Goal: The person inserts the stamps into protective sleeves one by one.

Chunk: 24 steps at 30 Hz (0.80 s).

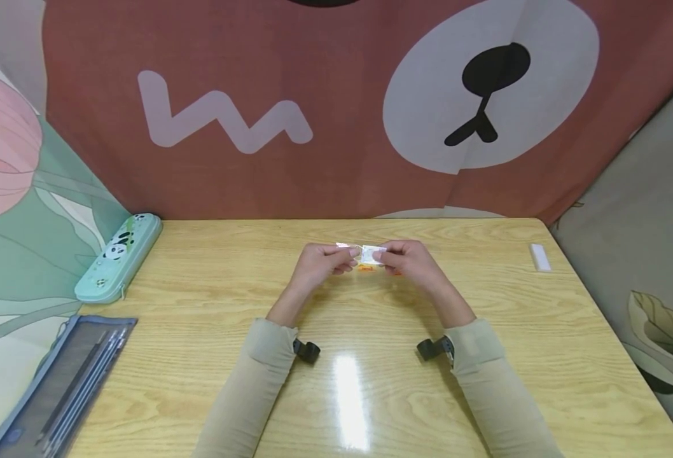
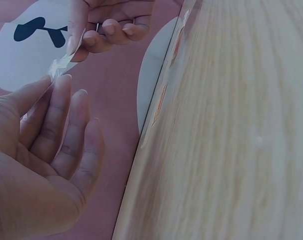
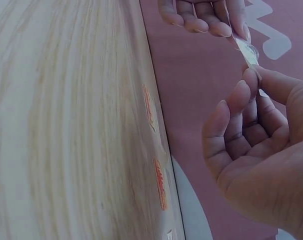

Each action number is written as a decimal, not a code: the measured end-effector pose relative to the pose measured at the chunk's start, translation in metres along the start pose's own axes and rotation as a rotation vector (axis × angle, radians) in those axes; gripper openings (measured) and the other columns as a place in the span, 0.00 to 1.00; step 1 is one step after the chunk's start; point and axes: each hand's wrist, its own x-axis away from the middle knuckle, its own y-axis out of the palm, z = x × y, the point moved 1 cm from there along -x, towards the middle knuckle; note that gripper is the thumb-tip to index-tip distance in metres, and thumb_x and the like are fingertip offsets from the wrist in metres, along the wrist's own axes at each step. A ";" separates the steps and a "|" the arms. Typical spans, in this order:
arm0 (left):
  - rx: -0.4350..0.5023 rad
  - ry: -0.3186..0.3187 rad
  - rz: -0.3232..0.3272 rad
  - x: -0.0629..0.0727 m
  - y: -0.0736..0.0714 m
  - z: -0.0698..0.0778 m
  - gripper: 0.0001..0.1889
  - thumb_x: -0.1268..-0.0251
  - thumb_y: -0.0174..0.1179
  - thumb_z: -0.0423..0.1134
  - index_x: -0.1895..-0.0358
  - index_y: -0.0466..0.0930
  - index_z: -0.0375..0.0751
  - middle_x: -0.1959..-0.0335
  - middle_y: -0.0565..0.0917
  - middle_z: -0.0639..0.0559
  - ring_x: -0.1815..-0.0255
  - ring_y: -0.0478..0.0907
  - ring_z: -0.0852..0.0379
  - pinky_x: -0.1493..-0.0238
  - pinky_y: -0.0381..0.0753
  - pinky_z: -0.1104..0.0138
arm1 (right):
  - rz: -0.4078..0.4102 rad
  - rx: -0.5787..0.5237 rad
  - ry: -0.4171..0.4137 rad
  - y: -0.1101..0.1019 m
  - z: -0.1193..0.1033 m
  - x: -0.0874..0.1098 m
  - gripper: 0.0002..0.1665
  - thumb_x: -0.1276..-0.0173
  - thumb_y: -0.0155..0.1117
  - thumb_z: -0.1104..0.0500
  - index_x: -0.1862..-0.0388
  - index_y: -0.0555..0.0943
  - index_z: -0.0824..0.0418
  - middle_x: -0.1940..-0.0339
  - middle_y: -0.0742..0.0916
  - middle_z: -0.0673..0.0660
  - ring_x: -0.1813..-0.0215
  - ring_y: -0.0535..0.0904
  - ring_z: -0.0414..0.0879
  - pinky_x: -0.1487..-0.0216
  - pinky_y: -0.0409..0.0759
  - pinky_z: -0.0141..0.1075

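Observation:
Between the two hands, above the far middle of the table, is a small, thin, shiny white and clear piece (image 1: 373, 254) that looks like a film or packet. My left hand (image 1: 320, 261) pinches its left end between thumb and forefinger. The thumb and forefinger of my right hand (image 1: 412, 262) pinch the other end. In the right wrist view the piece (image 3: 247, 51) stretches from one set of fingertips to the other. Orange-red printed marks (image 3: 160, 184) show on a clear flat wrapper lying on the table below the hands.
At the left edge lies a mint pencil case (image 1: 120, 257) with a panda design. Nearer is a grey mesh pouch (image 1: 62, 388) with long, thin pens inside. A small white block (image 1: 540, 257) sits at the far right. Printed cloth (image 1: 336, 178) hangs behind the table (image 1: 199, 356).

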 end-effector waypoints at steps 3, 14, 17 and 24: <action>0.001 -0.002 -0.006 0.000 0.001 0.000 0.13 0.37 0.71 0.46 0.57 0.92 0.39 0.71 0.91 0.50 0.71 0.87 0.60 0.50 0.88 0.46 | 0.006 -0.005 0.002 0.001 0.001 0.000 0.15 0.26 0.65 0.54 0.57 0.83 0.67 0.74 0.81 0.47 0.69 0.75 0.41 0.64 0.80 0.35; 0.081 -0.023 -0.038 -0.001 -0.001 0.000 0.15 0.27 0.63 0.44 0.48 0.88 0.39 0.52 0.89 0.39 0.68 0.86 0.60 0.47 0.88 0.49 | 0.080 -0.094 -0.017 0.000 -0.004 0.002 0.16 0.24 0.63 0.54 0.52 0.82 0.67 0.68 0.85 0.54 0.69 0.78 0.44 0.67 0.82 0.32; 0.116 -0.028 -0.039 -0.001 -0.002 0.001 0.15 0.24 0.59 0.43 0.45 0.87 0.40 0.49 0.87 0.37 0.67 0.86 0.59 0.47 0.88 0.49 | 0.083 -0.111 -0.011 -0.001 -0.003 0.001 0.17 0.24 0.62 0.56 0.44 0.82 0.67 0.65 0.86 0.54 0.69 0.79 0.42 0.65 0.83 0.32; 0.157 -0.063 -0.007 -0.001 -0.003 0.002 0.16 0.27 0.61 0.34 0.38 0.83 0.41 0.47 0.85 0.34 0.68 0.85 0.59 0.57 0.90 0.66 | 0.074 -0.118 -0.003 -0.005 -0.002 0.000 0.21 0.23 0.60 0.58 0.35 0.78 0.65 0.61 0.83 0.54 0.68 0.80 0.41 0.62 0.85 0.32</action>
